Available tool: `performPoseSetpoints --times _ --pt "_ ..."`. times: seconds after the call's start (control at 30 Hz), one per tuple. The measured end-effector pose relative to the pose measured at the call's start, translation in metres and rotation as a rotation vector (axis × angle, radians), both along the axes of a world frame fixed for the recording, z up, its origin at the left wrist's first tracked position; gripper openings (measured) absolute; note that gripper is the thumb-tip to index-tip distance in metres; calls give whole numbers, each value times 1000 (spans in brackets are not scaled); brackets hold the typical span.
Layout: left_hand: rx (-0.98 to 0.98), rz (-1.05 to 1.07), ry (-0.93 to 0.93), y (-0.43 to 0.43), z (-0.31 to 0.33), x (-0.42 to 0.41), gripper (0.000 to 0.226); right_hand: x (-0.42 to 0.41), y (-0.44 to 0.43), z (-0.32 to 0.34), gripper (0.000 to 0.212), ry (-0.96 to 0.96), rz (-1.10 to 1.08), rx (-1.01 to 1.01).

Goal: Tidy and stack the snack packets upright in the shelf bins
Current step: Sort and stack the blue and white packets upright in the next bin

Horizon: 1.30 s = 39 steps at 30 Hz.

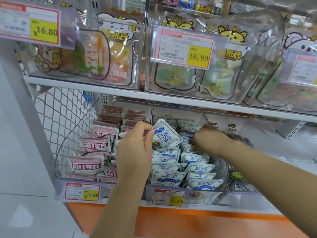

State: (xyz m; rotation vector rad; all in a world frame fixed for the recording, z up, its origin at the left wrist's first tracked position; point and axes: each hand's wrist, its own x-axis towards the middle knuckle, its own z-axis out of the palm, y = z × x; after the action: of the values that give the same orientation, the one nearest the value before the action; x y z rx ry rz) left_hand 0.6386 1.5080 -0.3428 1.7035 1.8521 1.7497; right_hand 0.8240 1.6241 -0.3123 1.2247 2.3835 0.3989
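One blue packet (165, 136) is pinched by fingers of the left hand (135, 148) just above the middle bin (224, 176), where most packets (197, 176) are already stood upright. How the fingers of the right hand (207, 140), reaching inside, are set cannot be told.

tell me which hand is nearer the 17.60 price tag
Left. The left hand, pinching a blue packet, is above and right of the 17.60 price tag; the right hand is farther right, among the stacked blue packets.
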Motion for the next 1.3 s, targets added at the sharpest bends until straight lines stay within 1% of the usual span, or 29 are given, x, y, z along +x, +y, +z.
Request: performPoseSetpoints --times 0.1,0.17,0.23,0.33,0.4,0.43,0.63,0.77,0.83,0.9,0.97,1.07,1.1,1.2,1.3 --pt "7 3 0 1 -1 0 6 3 3 -2 28 -38 20 44" --pt "12 7 0 2 -1 0 7 8 5 -1 20 -6 38 49" --pt "14 10 2 2 -2 0 7 9 6 0 18 79 70 81" --pt "11 14 1 2 -1 1 7 3 3 3 19 261 105 117" --pt "5 21 0 2 -1 2 7 -4 -2 1 16 406 73 30" --pt "3 24 0 2 0 2 7 -7 -6 -2 16 444 52 -18" --pt "1 16 1 1 1 2 7 -5 -13 -19 33 397 77 -16" --pt "3 16 3 2 0 1 7 -1 -12 -19 27 423 118 -29" --pt "9 21 6 2 0 1 7 1 -9 -16 24 409 101 -42" --pt "10 24 10 2 0 1 7 -1 -5 -13 29 335 106 -34" --pt "7 24 8 2 0 2 7 -6 -2 -9 27 250 116 -31" --pt "6 24 3 2 0 1 7 -6 6 -10 25 182 139 11" --pt "11 23 5 2 0 1 7 -4 7 -13 28 163 145 23" --pt "26 22 7 2 -1 -1 7 3 5 -13 39 211 123 -31" --pt "26 17 1 2 -1 -1 7 3 -5 -7 29 371 121 -35"
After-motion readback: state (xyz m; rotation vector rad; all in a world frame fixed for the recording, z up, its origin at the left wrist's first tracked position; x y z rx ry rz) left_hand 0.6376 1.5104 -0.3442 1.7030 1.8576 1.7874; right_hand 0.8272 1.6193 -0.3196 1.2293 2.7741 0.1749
